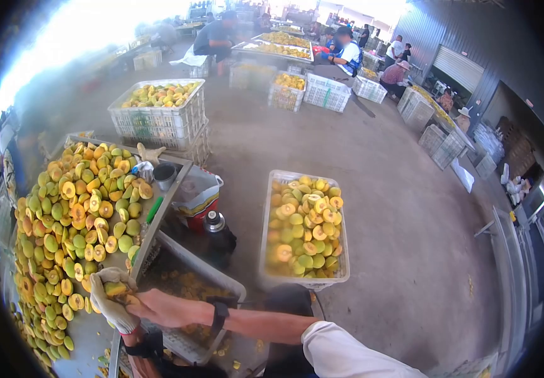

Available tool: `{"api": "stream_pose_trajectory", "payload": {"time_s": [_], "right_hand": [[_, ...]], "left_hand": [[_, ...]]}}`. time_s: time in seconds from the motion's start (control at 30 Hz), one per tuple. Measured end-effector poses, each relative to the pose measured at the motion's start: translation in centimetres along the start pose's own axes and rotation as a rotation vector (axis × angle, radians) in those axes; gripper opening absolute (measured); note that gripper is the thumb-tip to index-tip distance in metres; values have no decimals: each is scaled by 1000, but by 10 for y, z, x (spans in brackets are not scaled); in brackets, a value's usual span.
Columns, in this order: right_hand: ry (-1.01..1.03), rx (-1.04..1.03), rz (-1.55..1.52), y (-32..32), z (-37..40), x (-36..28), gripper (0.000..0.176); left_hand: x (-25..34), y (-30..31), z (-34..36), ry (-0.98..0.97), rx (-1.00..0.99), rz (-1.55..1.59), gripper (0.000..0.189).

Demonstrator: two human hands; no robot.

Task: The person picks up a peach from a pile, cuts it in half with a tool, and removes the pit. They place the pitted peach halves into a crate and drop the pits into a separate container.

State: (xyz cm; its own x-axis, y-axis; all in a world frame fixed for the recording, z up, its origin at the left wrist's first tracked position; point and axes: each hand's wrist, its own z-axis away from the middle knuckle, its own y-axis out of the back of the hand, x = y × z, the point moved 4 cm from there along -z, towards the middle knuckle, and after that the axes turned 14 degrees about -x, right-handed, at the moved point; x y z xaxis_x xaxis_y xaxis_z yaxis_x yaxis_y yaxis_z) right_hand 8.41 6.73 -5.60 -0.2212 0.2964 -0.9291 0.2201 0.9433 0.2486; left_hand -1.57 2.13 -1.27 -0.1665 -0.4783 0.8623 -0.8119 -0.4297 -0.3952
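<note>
My left hand [112, 300], in a whitish knitted glove, is closed around a yellow-green peach half [117, 289] at the table's edge. My bare right hand [166, 307] reaches across from the right, its fingers curled against that fruit. Whatever the right fingers grip, if anything, is hidden. Beside both hands, a big heap of halved peaches [77, 214] covers the metal table [92, 340], several showing brown stones or hollows. A green-handled tool [155, 210] lies along the table's rim.
Below the hands is a crate [228, 283] holding scraps. A crate of peach halves [303, 230] stands on the floor to the right. Near the table are a thermos [214, 222], a bag [198, 196] and a cup [165, 175]. Stacked crates [158, 123] and seated people are farther back.
</note>
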Motion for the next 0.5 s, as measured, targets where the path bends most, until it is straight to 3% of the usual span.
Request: {"api": "stream_pose_trajectory", "payload": {"time_s": [0.1, 0.23, 0.33, 0.5], "right_hand": [[42, -71, 322, -1, 2, 9, 31], [-149, -31, 110, 9, 12, -11, 30], [-241, -15, -19, 6, 9, -17, 31], [-185, 33, -18, 2, 5, -15, 31]], "left_hand": [[-16, 15, -4, 57, -18, -125, 52], [-19, 15, -4, 40, -121, -104, 58], [-19, 16, -2, 84, -1, 24, 59], [-9, 7, -3, 124, 79, 104, 60]]}}
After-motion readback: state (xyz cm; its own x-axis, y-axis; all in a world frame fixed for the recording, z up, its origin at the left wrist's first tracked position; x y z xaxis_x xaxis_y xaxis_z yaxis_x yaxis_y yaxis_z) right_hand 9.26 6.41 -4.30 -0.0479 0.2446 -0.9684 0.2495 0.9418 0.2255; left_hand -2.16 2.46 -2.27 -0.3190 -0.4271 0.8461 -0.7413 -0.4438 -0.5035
